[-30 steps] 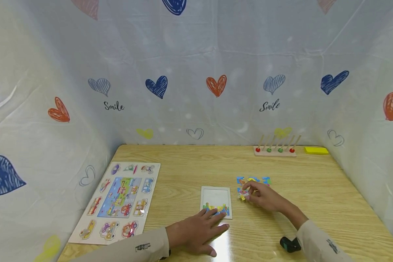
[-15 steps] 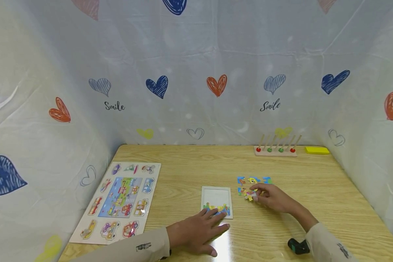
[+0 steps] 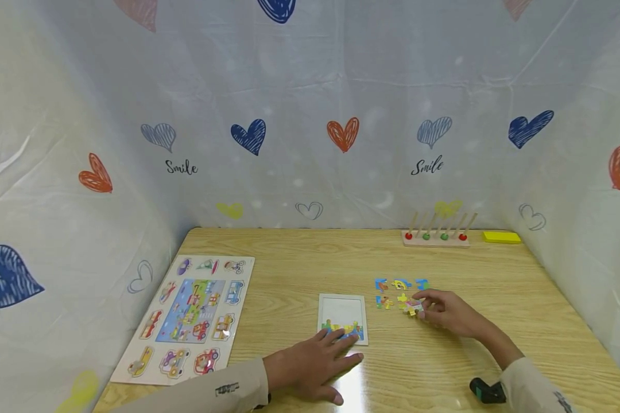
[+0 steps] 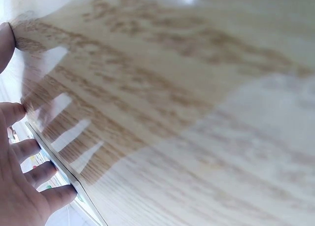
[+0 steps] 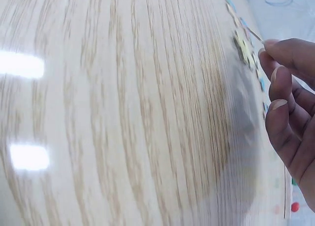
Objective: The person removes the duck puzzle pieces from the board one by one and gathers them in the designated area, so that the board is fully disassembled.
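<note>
My left hand (image 3: 315,364) lies with spread fingers on the near edge of a small white puzzle tray (image 3: 343,296). Joined jigsaw pieces fill the tray's near end, partly covered by the fingers. Between thumb and index finger, my right hand (image 3: 452,312) pinches a pink and yellow jigsaw piece (image 3: 412,308); in the right wrist view this piece (image 5: 255,35) shows edge-on. Close by are several loose pieces in rows, among them a yellow one (image 3: 401,284) and a blue and brown one (image 3: 381,285). Fingertips of the left hand (image 4: 24,186) touch the tray's edge in the left wrist view.
A large vehicle knob puzzle board (image 3: 240,269) lies at the left. At the back right stand a peg rack (image 3: 435,242) with red and green beads and a yellow block (image 3: 502,237). A black device (image 3: 488,391) sits beside the right sleeve. Printed curtains enclose the table.
My right hand has moved to the right across the loose pieces, carrying the pinched piece and uncovering pieces at the left of the group. The left hand stays on the tray.
</note>
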`<state>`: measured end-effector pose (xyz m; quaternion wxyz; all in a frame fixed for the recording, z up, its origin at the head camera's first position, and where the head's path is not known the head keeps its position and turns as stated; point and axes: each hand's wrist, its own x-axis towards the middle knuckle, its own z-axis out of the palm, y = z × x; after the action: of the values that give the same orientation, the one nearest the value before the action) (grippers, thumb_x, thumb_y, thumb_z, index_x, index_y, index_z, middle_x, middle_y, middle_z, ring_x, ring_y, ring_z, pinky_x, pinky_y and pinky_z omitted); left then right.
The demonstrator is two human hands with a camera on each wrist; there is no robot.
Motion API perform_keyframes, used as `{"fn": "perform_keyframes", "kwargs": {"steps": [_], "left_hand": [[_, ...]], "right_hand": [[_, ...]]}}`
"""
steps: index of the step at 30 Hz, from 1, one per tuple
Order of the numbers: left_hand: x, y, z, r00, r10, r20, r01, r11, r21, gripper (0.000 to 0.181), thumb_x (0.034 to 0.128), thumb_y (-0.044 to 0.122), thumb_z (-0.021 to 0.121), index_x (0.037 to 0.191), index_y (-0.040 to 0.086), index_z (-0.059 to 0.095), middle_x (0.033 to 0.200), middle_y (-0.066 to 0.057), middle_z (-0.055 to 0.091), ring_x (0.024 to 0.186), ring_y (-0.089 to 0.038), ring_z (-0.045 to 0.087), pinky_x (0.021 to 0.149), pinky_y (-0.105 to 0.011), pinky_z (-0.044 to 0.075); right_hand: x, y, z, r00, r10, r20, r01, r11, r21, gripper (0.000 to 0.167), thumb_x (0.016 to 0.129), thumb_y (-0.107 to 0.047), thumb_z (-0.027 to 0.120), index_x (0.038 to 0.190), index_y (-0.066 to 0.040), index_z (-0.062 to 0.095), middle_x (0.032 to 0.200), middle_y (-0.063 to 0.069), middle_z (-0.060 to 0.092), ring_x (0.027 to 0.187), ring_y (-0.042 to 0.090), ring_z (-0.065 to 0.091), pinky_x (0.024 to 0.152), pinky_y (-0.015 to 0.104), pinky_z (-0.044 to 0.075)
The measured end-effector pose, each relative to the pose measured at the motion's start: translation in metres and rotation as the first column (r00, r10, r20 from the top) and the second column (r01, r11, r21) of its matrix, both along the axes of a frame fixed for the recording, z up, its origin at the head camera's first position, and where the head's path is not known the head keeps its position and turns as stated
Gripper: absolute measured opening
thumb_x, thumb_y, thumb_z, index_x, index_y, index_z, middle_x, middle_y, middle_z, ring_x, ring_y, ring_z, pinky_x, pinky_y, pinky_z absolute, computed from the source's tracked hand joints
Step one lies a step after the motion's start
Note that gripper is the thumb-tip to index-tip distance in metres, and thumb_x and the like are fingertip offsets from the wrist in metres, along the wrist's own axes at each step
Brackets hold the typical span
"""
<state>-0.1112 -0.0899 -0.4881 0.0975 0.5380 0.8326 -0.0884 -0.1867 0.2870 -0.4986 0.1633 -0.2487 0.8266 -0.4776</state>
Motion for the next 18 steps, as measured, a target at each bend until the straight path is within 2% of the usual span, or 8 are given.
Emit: {"fn": "perform_keyframes", "kwargs": {"steps": [8,18], "left_hand": [[0.0,-0.001,0.0,1.0,-0.001,-0.002,0.001,1.0,0.004,0.079,0.0994,0.07,0.028,0.162,0.023,0.02,0.168,-0.011,0.019,0.152,-0.033,0.027,0.115,-0.048,0.038],[0.0,0.0,0.0,1.0,0.003,-0.008,-0.003,1.0,-0.008,0.08,0.0984,0.072,0.025,0.162,0.024,0.018,0.168,-0.009,0.017,0.152,-0.032,0.026,0.115,-0.047,0.038]], "right_hand": [[0.001,0.017,0.0,0.999,-0.028,-0.019,0.028,1.0,0.005,0.039,0.098,-0.004,0.062,0.132,0.012,0.052,0.098,0.016,0.061,0.059,0.003,0.05,0.053,0.027,0.047],[-0.001,0.022,0.001,0.999,-0.036,0.006,0.036,0.999,-0.006,0.038,0.099,-0.002,0.06,0.132,0.014,0.052,0.098,0.02,0.062,0.057,0.012,0.051,0.051,0.029,0.048]]}}
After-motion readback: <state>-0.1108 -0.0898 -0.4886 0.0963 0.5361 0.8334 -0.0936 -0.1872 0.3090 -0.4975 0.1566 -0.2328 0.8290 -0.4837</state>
